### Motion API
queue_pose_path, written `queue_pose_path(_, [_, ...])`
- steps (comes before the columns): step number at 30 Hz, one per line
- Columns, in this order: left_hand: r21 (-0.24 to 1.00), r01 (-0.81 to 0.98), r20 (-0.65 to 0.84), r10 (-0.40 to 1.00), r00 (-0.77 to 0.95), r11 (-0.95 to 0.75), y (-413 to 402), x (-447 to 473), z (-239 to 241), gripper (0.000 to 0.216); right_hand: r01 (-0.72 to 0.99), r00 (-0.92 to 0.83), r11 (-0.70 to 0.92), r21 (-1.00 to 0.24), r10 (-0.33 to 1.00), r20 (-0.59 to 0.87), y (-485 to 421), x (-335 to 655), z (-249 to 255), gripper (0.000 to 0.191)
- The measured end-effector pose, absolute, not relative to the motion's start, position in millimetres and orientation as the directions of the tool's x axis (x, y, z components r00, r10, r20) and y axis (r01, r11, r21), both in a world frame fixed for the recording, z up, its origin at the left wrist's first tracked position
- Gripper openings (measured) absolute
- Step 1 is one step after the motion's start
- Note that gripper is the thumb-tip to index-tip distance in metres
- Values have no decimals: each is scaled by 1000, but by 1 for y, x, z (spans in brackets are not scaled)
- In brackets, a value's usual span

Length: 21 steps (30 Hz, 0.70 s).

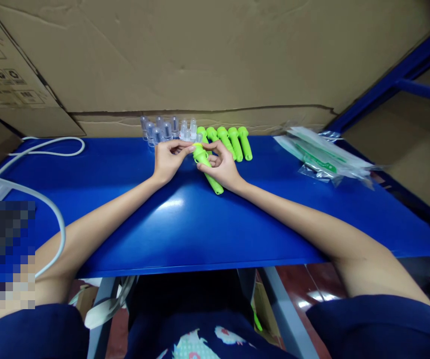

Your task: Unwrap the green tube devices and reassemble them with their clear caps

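My right hand [220, 167] is wrapped round a lime-green plastic tube [208, 172] that lies slanted over the blue table [185, 224]. My left hand [170, 157] pinches at the tube's upper end, where a small pale cap seems to sit between the fingertips. Just behind both hands stands a row of several more green tubes [233, 142], and to their left a cluster of several small clear capsules [162, 129].
A heap of clear plastic bags with green print [323, 154] lies at the right. A white cable [46, 147] loops over the left side of the table. Cardboard sheets [200, 55] wall off the back, and a blue shelf frame [398, 75] rises at the right.
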<state>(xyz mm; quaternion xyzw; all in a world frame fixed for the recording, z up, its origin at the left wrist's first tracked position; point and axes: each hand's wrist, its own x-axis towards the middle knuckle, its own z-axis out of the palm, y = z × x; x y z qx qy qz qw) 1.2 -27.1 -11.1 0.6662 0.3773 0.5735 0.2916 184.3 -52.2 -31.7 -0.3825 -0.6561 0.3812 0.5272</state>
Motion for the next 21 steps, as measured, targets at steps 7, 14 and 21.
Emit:
queue_pose_path(7, [745, 153, 649, 759, 58, -649, -29, 4, -16, 25, 104, -144, 446, -889, 891, 430, -48, 186, -37, 58])
queue_pose_path(14, [676, 187, 717, 695, 55, -712, -27, 3, -22, 23, 95, -204, 502, -860, 855, 477, -43, 187, -43, 63])
queue_pose_path(21, [649, 215, 730, 677, 93, -729, -28, 3, -23, 25, 110, -224, 498, -860, 856, 466, -44, 188, -44, 60])
